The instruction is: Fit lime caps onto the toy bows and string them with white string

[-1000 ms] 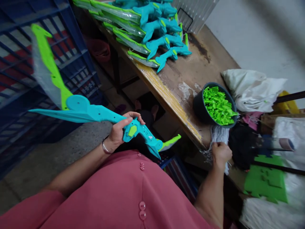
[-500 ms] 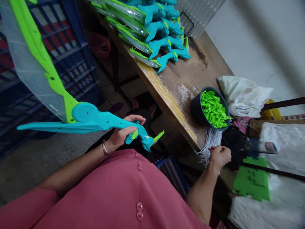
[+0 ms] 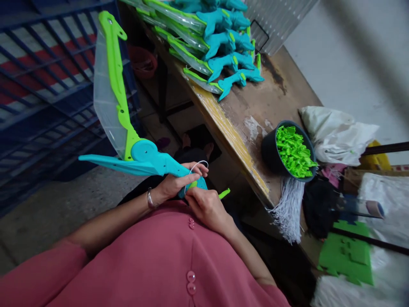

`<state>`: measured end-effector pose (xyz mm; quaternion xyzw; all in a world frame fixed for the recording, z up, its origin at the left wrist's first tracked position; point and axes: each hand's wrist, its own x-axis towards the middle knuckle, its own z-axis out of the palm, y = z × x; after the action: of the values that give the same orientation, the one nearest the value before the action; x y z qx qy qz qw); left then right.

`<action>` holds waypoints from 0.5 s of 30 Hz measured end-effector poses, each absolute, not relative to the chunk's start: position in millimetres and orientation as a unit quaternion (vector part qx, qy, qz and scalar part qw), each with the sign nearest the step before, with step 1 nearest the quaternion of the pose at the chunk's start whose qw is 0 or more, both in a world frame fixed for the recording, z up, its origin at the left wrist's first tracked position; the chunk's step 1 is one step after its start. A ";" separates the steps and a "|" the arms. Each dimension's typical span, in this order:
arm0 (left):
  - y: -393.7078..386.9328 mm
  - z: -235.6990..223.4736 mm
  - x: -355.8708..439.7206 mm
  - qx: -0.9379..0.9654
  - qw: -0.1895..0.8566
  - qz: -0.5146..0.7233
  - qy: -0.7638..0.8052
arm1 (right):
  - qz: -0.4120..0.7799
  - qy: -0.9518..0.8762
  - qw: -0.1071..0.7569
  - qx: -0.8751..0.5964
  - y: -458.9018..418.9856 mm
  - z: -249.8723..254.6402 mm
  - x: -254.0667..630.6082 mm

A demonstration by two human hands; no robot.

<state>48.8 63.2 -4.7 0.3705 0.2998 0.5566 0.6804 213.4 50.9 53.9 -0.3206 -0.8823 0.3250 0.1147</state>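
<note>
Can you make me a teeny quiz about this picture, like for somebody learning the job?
1. True or false: the dark bucket holds green plastic pieces.
2. What hangs over the corner of the table, near the bucket?
3. Fill in: the ____ hand, with a bracelet at its wrist, holds a toy bow.

Key: 1. True. 2. White cords. 3. Left.

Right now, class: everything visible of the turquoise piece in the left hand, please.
The turquoise piece looks like hard plastic: a body with a pointed end and round disc, plus a green arm edged by a clear sheet, angled up. A green tip shows beyond the right hand. It is held low in front; the left hand grips its middle, partly hiding it, and white string loops there.
</note>
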 end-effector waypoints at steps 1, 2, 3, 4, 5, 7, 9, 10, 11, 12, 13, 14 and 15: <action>62.8 -5.4 46.4 0.355 0.681 0.562 0.305 | 0.349 -0.880 0.103 -0.304 52.9 54.6 214.9; 62.4 -6.4 44.0 0.341 0.682 0.569 0.308 | 0.371 -0.875 0.102 -0.293 56.9 55.8 217.3; 62.1 -7.4 41.9 0.332 0.681 0.574 0.309 | 0.387 -0.865 0.118 -0.296 62.9 57.1 219.9; 61.8 -8.5 40.1 0.328 0.680 0.579 0.308 | 0.394 -0.851 0.146 -0.317 70.4 57.9 222.4; 61.4 -9.3 38.6 0.330 0.677 0.584 0.304 | 0.393 -0.831 0.178 -0.351 79.0 57.7 224.3; 60.8 -10.2 36.8 0.351 0.671 0.586 0.288 | 0.402 -0.778 0.218 -0.432 96.7 53.9 225.4; 59.8 -10.1 36.1 0.382 0.669 0.577 0.271 | 0.451 -0.734 0.196 -0.468 111.2 46.4 222.2; 59.1 -9.9 36.1 0.395 0.669 0.570 0.267 | 0.481 -0.721 0.175 -0.467 116.4 42.4 218.7; 58.3 -9.6 36.2 0.406 0.669 0.562 0.268 | 0.512 -0.707 0.164 -0.459 120.2 38.9 214.2; 57.2 -9.5 36.5 0.412 0.668 0.557 0.272 | 0.543 -0.688 0.166 -0.452 122.9 36.4 208.6; 56.0 -9.6 36.9 0.413 0.667 0.553 0.280 | 0.579 -0.659 0.179 -0.446 125.0 35.1 202.4; 54.6 -9.8 37.4 0.411 0.666 0.552 0.288 | 0.621 -0.615 0.203 -0.442 127.0 35.2 195.9; 53.1 -10.1 37.9 0.409 0.666 0.552 0.292 | 0.664 -0.562 0.233 -0.435 129.4 36.6 189.5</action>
<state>37.9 53.1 -10.1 0.4088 0.2924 0.5516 0.6657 189.5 129.4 36.6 -0.4353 -0.5618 0.6637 0.2334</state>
